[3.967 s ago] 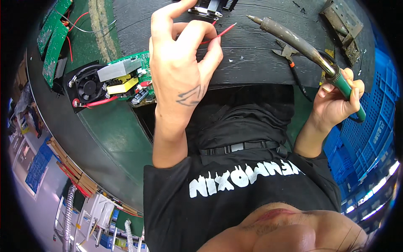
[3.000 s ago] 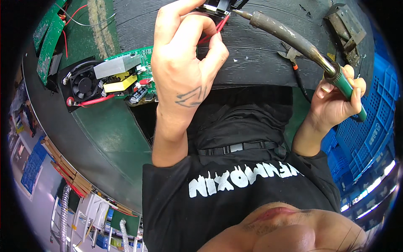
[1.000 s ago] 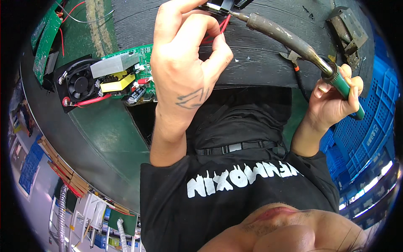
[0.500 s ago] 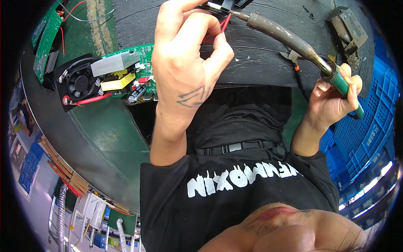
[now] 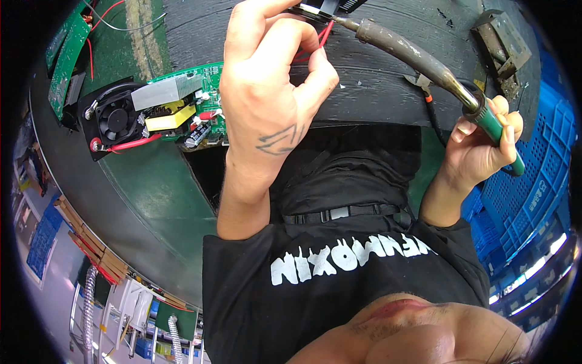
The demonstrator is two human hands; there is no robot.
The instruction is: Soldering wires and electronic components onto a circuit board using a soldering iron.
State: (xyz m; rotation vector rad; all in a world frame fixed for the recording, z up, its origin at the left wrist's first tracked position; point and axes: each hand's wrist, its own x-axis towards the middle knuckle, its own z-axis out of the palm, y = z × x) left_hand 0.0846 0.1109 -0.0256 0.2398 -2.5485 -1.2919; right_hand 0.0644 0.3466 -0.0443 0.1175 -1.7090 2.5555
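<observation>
leftward the soldering iron [image 5: 418,58] had moved since the earlier view: its tip was touching, or just beside, the red wire [image 5: 325,35] at the black part [image 5: 329,7] over the counter [image 5: 382,97]. the right hand [image 5: 476,155] was closed around the green handle [image 5: 492,124]; the left hand [image 5: 270,91] pinched the red wire between thumb and finger. i judged the wire light and soft; the iron seemed stiff and probably hot, safe only at its handle.
</observation>
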